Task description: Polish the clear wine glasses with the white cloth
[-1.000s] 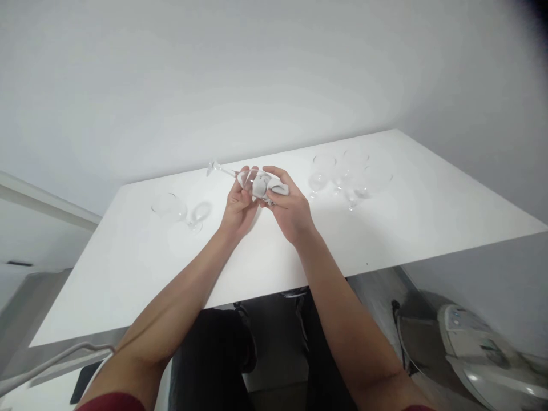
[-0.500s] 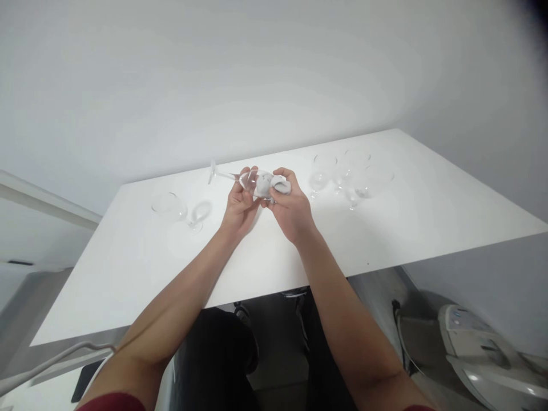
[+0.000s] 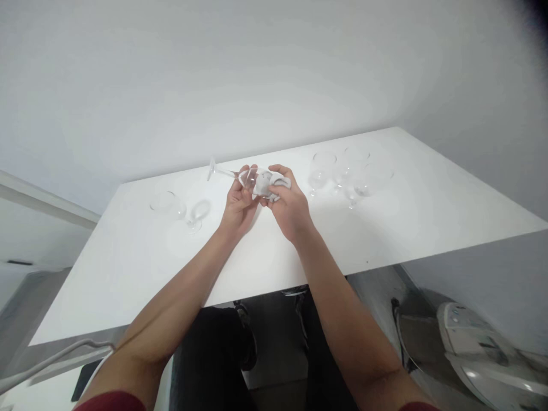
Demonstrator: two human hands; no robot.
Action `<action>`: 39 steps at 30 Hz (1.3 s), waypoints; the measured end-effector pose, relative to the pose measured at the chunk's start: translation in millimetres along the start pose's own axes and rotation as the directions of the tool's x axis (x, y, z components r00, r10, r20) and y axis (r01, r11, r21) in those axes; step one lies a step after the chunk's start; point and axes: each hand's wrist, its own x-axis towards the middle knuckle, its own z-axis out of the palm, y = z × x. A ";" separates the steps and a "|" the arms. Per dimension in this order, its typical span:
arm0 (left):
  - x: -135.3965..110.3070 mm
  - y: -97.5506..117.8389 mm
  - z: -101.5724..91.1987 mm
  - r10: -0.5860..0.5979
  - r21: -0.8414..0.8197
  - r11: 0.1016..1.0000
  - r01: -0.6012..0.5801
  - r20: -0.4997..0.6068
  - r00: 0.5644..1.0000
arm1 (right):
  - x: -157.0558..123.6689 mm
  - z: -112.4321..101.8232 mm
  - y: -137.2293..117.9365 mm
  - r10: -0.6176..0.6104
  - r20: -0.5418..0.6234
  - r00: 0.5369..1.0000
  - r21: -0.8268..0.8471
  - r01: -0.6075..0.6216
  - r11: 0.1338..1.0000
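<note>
Clear wine glass held sideways at frame centre, over the white counter. I see left hand fingers closed round its bowl, right hand fingers pinching grey cloth at its mouth.

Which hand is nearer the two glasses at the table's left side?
Left. The left hand is just right of the two glasses; the right hand lies farther right, beyond it.

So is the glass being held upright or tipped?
Tipped sideways: the wine glass lies roughly level, foot pointing left, bowl against the cloth.
</note>
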 end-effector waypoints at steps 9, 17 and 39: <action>1.3 -0.8 -2.5 0.016 0.092 0.996 -0.019 0.041 0.999 | 2.5 -2.9 8.1 -0.022 -0.073 0.997 0.085 0.028 0.996; 1.0 -2.0 -3.5 0.014 0.097 0.995 -0.018 0.035 0.999 | 4.2 -5.3 8.3 0.060 -0.082 0.995 0.174 -0.045 0.984; -2.4 -2.3 -7.4 -0.017 0.052 0.999 0.014 0.046 0.999 | -14.7 9.8 -21.6 0.075 -0.113 0.991 -0.130 -0.089 0.987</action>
